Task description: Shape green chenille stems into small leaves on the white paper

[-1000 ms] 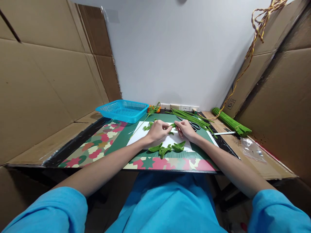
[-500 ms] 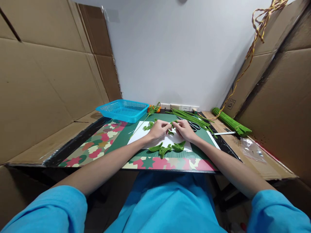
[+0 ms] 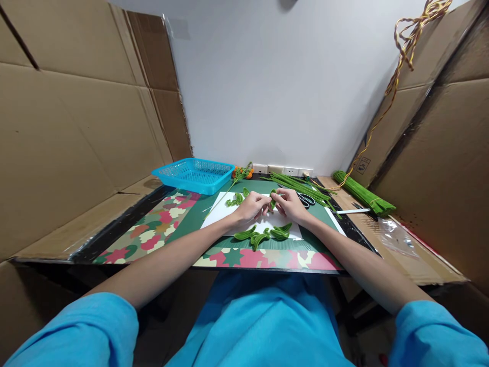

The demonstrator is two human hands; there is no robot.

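My left hand [image 3: 250, 207] and my right hand [image 3: 290, 205] meet over a white sheet of paper [image 3: 217, 214] on the table. Both pinch one short green pipe cleaner piece [image 3: 272, 198], which bends up in a loop between the fingertips. Several finished green folded leaf shapes [image 3: 263, 234] lie on the paper just in front of my hands. More small green pieces [image 3: 234, 199] rest on the paper to the left of my left hand.
A blue plastic basket [image 3: 193, 174] stands at the back left. Straight green pipe cleaners [image 3: 300, 185] and black scissors [image 3: 305, 199] lie behind my right hand; a tied green bundle [image 3: 362, 192] lies at the right. An orange-flowered stem [image 3: 240, 173] lies near the wall. Cardboard walls both sides.
The green piece between my fingertips has gone from lying nearly flat to standing bent in a loop. My hands have drawn slightly closer together.
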